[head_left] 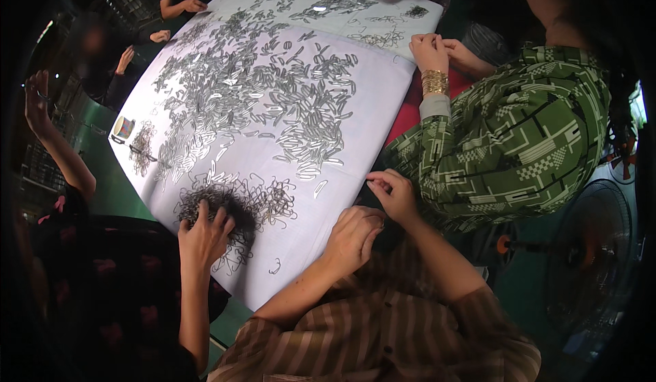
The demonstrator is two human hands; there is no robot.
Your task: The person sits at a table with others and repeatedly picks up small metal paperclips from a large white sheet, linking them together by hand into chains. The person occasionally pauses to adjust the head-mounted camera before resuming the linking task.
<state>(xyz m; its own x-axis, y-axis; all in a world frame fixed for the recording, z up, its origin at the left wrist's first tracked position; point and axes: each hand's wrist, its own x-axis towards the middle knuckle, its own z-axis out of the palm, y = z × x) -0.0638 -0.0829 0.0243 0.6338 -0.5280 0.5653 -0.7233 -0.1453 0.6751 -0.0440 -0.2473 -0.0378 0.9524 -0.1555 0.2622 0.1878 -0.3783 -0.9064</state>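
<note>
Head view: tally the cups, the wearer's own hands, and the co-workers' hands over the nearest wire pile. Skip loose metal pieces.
Cup: 1
Wearer's hands (left hand, right hand): 2
Co-worker's hand over wire pile: 1
Total: 4

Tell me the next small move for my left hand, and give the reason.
I would probably reach the left hand toward the single silver strip: it lies apart from the main spread of strips, on the side toward that hand. The hand is curled, and whether it holds anything cannot be seen.
</note>
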